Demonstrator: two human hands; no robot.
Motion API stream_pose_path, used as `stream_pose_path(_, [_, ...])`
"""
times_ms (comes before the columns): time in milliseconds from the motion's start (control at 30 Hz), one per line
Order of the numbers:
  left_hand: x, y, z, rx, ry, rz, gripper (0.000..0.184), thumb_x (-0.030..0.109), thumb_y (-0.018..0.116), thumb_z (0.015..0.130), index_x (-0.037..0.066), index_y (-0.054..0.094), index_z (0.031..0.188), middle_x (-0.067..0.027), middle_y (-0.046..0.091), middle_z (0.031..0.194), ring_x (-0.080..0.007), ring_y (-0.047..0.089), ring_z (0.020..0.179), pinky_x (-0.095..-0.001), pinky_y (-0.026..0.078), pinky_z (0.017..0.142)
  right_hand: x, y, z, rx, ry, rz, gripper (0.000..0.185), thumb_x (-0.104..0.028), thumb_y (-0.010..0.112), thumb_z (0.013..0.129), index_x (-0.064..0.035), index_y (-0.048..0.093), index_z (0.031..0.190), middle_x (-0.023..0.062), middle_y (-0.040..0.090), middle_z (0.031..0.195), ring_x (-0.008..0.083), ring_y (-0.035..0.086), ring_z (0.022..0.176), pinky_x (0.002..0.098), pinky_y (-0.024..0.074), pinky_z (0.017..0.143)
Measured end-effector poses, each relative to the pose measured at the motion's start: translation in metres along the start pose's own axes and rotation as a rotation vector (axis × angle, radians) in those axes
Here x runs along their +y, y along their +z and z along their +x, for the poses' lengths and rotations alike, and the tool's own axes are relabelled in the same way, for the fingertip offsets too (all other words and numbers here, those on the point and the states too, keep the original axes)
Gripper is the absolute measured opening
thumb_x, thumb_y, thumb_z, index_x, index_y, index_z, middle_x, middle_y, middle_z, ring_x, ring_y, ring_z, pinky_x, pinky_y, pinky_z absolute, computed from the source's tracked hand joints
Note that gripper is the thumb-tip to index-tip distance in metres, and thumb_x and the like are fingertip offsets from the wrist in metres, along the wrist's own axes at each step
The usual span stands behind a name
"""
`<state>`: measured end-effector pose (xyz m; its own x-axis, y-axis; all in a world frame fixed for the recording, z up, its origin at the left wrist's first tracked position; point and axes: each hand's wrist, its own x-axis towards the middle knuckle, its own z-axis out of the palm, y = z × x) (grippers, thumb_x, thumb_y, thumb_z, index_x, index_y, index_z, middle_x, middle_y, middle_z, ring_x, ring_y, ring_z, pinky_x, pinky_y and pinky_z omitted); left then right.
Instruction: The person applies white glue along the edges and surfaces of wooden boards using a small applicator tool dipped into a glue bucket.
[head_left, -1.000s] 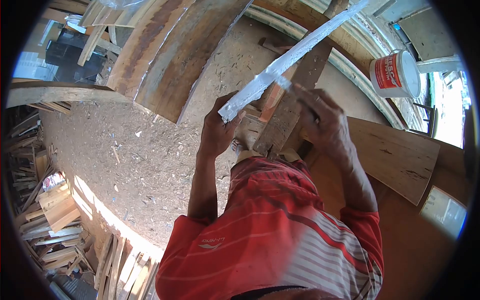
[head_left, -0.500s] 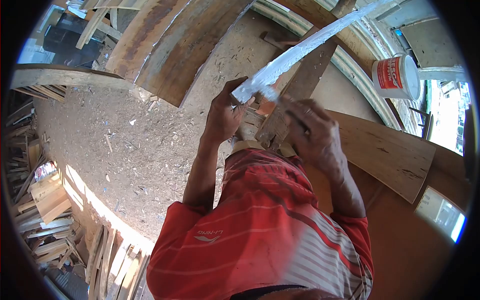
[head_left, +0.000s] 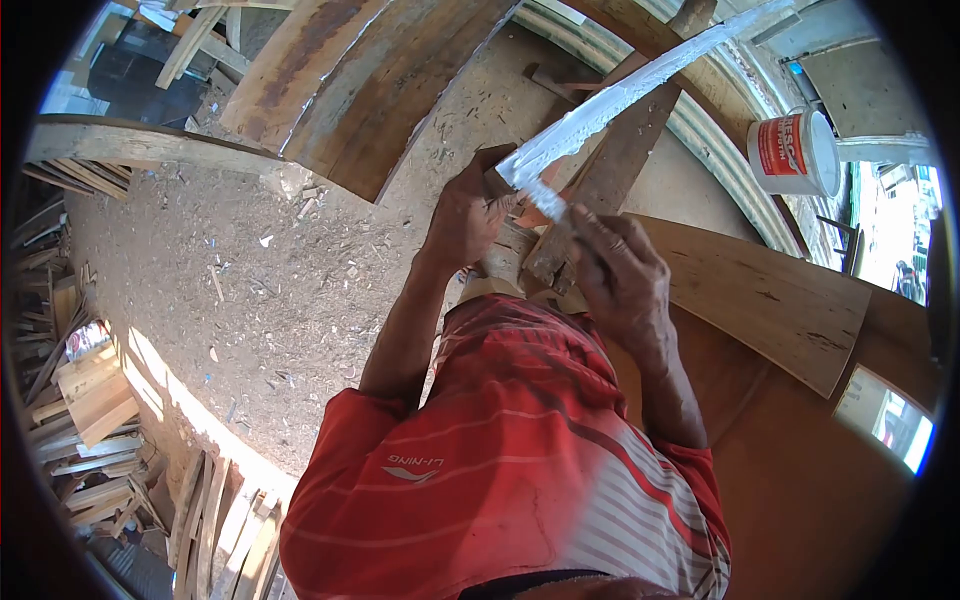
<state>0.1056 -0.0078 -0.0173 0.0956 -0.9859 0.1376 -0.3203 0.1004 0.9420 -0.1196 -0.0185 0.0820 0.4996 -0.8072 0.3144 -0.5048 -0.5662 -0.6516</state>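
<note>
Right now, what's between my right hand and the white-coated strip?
A small white-smeared tool, too blurred to name exactly, reaches from your right hand to the near end of the white-coated strip, in the head view.

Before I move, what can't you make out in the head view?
Head view: white-smeared tool in the right hand; its exact shape is blurred.
Head view: left hand; part of its grip is hidden behind the white-coated board.
Head view: that board's far end; cut off by the top edge.
</note>
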Motion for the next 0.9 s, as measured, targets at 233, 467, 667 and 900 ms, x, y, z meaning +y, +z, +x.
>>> stream_pose_path(233, [-0.007,0.001,0.000,0.013,0.000,-0.020,0.050,0.012,0.076,0.097,0.002,0.056,0.142,-0.0155,0.073,0.118,-0.0205,0.070,0.094,-0.0370,0.056,0.084,0.016,0.002,0.001,0.180,0.225,0.143,0.031,-0.006,0.064,0.102,-0.0006,0.070,0.131,0.0147,0.072,0.106,0.0197,0.071,0.083,0.0341,0.0574,0.074])
stream_pose_path(467, [-0.001,-0.005,0.002,-0.023,-0.118,0.027,0.061,0.020,0.076,0.096,0.001,0.052,0.149,-0.0164,0.075,0.114,-0.0209,0.069,0.088,-0.0369,0.056,0.083,0.053,0.058,-0.002,0.405,0.199,0.161,0.028,-0.009,0.056,0.107,0.0021,0.065,0.131,0.0145,0.072,0.104,0.0208,0.072,0.090,0.0349,0.0566,0.081])
stream_pose_path(667, [0.004,-0.010,0.003,-0.065,-0.113,0.092,0.058,0.021,0.074,0.098,0.002,0.052,0.148,-0.0200,0.074,0.119,-0.0289,0.071,0.098,-0.0415,0.056,0.089,0.062,0.089,0.011,0.480,0.292,0.150,0.025,-0.013,0.058,0.109,0.0004,0.066,0.129,0.0109,0.077,0.109,0.0171,0.073,0.101,0.0330,0.0571,0.089])
stream_pose_path(900, [0.007,-0.016,0.006,-0.115,-0.203,0.120,0.054,0.011,0.071,0.096,0.007,0.053,0.147,-0.0205,0.071,0.127,-0.0346,0.071,0.118,-0.0439,0.056,0.098,0.022,0.105,0.007,0.399,0.122,0.159,0.023,0.000,0.067,0.098,0.0009,0.069,0.121,0.0184,0.073,0.106,0.0307,0.075,0.091,0.0374,0.0582,0.080])
